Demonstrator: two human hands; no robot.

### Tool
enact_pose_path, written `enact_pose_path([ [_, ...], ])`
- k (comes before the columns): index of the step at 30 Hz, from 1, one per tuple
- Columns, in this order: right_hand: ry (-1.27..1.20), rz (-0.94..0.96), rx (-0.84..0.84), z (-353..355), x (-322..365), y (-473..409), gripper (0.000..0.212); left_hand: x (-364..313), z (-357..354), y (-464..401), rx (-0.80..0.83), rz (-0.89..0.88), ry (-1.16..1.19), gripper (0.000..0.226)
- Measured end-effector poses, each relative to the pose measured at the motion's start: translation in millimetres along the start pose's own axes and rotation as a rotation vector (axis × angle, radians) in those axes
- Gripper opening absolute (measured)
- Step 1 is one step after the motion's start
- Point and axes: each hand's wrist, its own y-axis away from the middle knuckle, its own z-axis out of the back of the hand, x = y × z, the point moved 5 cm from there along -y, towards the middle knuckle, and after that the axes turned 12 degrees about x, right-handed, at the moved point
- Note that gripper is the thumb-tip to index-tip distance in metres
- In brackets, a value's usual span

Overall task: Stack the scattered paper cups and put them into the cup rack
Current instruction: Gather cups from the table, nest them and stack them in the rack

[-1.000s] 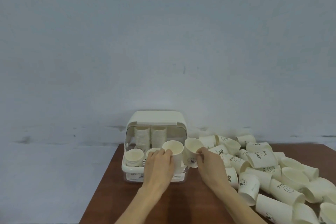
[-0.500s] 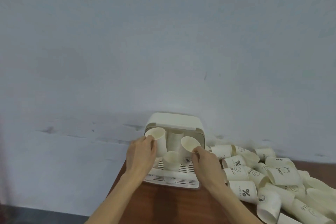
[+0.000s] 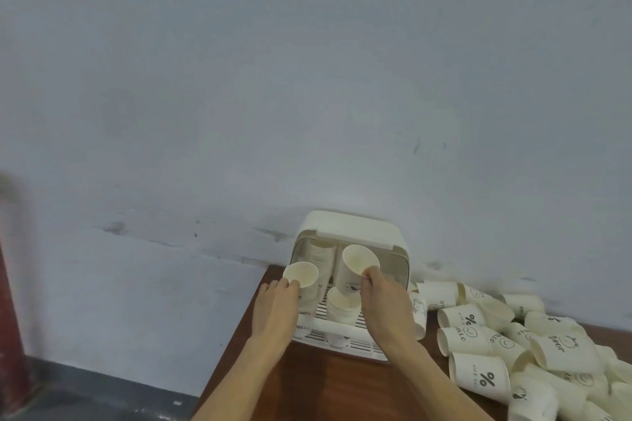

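Loading the cup rack (image 3: pixel 352 229): left hand (image 3: pixel 278 299) and right hand (image 3: pixel 384 297) are each gripping 1 paper cup (image 3: pixel 302 278), next needing nesting onto the inner stacks.

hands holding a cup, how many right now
2: the left hand grips a cup at the rack's left front; the right hand holds a tilted cup inside it.

Brown table (image 3: pixel 307 383) — grey wall (image 3: pixel 239 96) behind

**Rack at the table's back edge, cups to its right**

The cup rack (image 3: pixel 349 232) stands on the table (image 3: pixel 325 383) against the wall (image 3: pixel 307 79). Stacked cups (image 3: pixel 319 255) sit inside it; scattered cups (image 3: pixel 513 345) lie on the table to its right.
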Motion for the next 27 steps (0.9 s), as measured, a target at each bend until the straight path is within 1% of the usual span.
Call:
enact_pose_path([
  [3, 0.034, -0.004, 0.016, -4.9, -1.8, -3.2, 0.018, 1.1, -7.6, -2.4, 0.021, -0.026, -0.035, 0.031],
  [6, 0.092, -0.015, 0.074, -15.9, -5.0, -5.5, 0.013, -1.1, -9.8, -8.1, 0.052, -0.054, -0.099, 0.035],
  [12, 0.164, 0.030, 0.133, -32.7, -9.0, -4.1, 0.021, -2.1, -22.7, -13.1, 0.185, -0.049, -0.189, 0.040],
  [16, 0.180, 0.019, 0.155, -37.9, -11.0, -7.8, 0.027, -5.2, -29.7, -9.9, 0.229, -0.044, -0.209, 0.042],
  [21, 0.168, -0.031, 0.232, -53.8, -16.7, -6.9, 0.033, -7.6, -29.3, -8.0, 0.250, -0.034, -0.204, 0.040],
  [25, 0.153, -0.055, 0.274, -66.3, -18.2, -2.3, 0.031, -7.4, -29.4, -4.1, 0.238, -0.035, -0.175, 0.040],
  [27, 0.139, -0.053, 0.268, -69.3, -17.1, 0.1, 0.029, -7.7, -30.9, -3.1, 0.233, -0.035, -0.152, 0.036],
])
